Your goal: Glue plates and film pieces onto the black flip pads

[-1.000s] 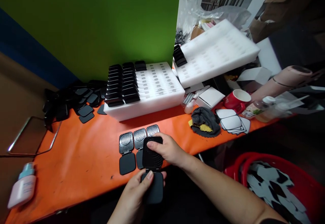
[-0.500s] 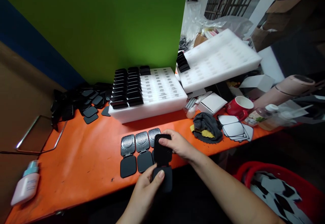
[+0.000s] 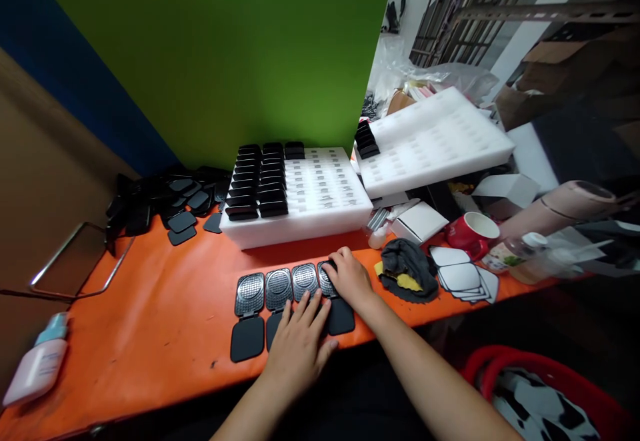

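Observation:
Several black hinged cases lie opened flat in a row on the orange table (image 3: 165,314). Each has a round grid-patterned upper half and a plain dark lower half, as on the leftmost case (image 3: 247,339). My left hand (image 3: 299,341) is open, fingers spread over the middle cases and covering much of their lower halves. At the row's right end, my right hand (image 3: 351,278) grips the upper half of the rightmost hinged case (image 3: 341,316) by its top right edge. Its thumb rests on the patterned face, and the other fingers curl at the rim.
Behind the row stands a white foam block (image 3: 300,231) holding black cases. A dark pile of cases (image 3: 183,221) lies left. To the right are a dark cloth (image 3: 410,264), white-faced pieces (image 3: 457,264), a red mug (image 3: 470,231) and a red basket (image 3: 555,354).
The hinged case held between both hands has come down to the table at the row's right end. My left hand has released it and spread over neighbouring cases. The view has shifted slightly.

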The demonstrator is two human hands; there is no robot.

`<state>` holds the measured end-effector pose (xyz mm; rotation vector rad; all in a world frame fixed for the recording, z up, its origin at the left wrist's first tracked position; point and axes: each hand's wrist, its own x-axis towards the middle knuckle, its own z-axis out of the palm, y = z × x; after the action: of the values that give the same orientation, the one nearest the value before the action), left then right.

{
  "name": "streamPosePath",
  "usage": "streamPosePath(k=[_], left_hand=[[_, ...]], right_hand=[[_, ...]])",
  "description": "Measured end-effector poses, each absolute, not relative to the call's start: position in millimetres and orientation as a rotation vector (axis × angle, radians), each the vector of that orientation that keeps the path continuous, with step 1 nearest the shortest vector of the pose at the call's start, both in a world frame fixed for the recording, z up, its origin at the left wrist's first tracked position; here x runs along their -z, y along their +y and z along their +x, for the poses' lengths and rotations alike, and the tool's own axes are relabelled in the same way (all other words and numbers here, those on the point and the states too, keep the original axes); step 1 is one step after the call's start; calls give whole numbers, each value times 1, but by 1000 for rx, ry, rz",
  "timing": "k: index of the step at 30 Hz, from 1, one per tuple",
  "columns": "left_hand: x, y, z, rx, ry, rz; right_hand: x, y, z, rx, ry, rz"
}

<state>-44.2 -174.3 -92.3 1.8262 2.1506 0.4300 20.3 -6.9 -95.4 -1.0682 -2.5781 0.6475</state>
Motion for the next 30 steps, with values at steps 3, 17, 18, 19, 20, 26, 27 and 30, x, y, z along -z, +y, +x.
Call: streamPosePath(k=[3, 17, 18, 19, 20, 26, 27, 30], left_hand=[[92, -174, -39, -438, 2146, 1840], [57, -232, -315, -838, 3201, 614], [57, -235, -334, -821, 3231, 521], [57, -236, -350, -807, 3252, 427], [57, -236, -365, -792, 3264, 343], [56, -219, -428, -612, 3216, 353], [55, -215, -436, -569, 3197, 382], [54, -206, -456, -443, 3138, 371]], right_hand=[[97, -12, 21, -522, -2621, -1011], [128, 10, 20, -879, -2164, -1077], [129, 11, 20, -879, -2184, -1087], [130, 11, 20, -876, -2203, -1097], [130, 12, 20, -876, -2218, -1102], [139, 13, 21, -869, -2255, -1157], [140, 13, 21, -863, -2259, -1167], [141, 13, 20, -828, -2288, -1179]])
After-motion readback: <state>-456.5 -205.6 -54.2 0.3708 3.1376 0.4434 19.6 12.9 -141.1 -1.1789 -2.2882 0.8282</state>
